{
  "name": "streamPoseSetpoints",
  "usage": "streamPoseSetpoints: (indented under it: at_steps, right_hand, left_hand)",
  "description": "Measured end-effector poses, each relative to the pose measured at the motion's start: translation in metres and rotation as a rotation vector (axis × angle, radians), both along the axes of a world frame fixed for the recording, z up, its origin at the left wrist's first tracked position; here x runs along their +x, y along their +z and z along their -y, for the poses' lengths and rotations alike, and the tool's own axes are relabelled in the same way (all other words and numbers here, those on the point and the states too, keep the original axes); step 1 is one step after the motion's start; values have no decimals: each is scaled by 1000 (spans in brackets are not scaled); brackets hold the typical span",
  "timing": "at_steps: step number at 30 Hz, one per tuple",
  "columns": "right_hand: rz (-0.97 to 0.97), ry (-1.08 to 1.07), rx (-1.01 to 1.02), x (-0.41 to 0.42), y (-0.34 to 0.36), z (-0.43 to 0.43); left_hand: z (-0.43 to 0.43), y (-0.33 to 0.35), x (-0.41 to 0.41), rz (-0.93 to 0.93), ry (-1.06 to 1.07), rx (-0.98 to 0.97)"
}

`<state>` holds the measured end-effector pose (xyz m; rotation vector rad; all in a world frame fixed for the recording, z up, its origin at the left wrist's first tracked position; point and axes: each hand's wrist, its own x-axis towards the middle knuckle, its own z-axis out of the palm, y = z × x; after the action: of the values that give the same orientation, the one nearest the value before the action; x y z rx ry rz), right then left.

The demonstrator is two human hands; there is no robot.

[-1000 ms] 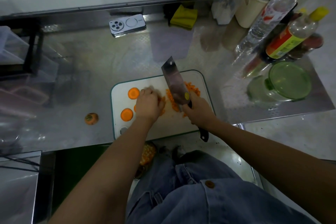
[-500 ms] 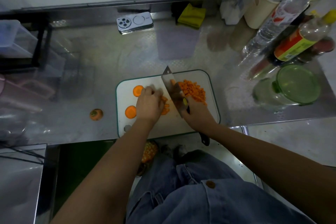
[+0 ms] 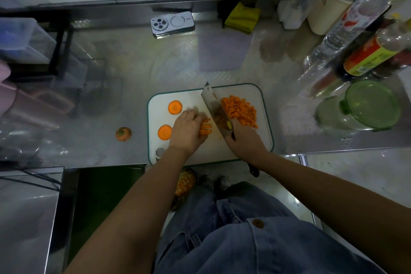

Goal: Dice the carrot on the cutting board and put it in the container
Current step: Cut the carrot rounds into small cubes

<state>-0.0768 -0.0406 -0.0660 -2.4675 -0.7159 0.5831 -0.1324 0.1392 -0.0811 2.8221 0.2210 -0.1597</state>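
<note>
Left grip [image 3: 188, 131] curled on carrot strips [image 3: 205, 129], board [image 3: 222, 149] centre. Right grip [image 3: 243, 138] closed round cleaver [image 3: 213, 107] handle; blade between them and dice [image 3: 240, 111], board's far-right corner.

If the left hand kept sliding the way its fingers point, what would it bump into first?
Probably the cleaver. The left hand holds down the carrot strips, and the blade stands just past them, though I cannot tell whether it is lifted off the board.

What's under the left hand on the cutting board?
Carrot strips stick out from under the left hand's fingers toward the cleaver, lying on the cutting board. The palm covers the rest, so how far they run underneath cannot be seen.
</note>
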Motion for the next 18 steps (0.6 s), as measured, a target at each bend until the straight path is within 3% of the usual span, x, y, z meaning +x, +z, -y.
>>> streamPoseSetpoints:
  at_steps: [8,18]
  right_hand:
    - [34,-25,14,-9,0,-1]
    - [70,-32,-24,-17,-2,-10]
  left_hand:
    - [2,-2,-9,7,109,-29]
    - [4,2,-18,16,324,-215]
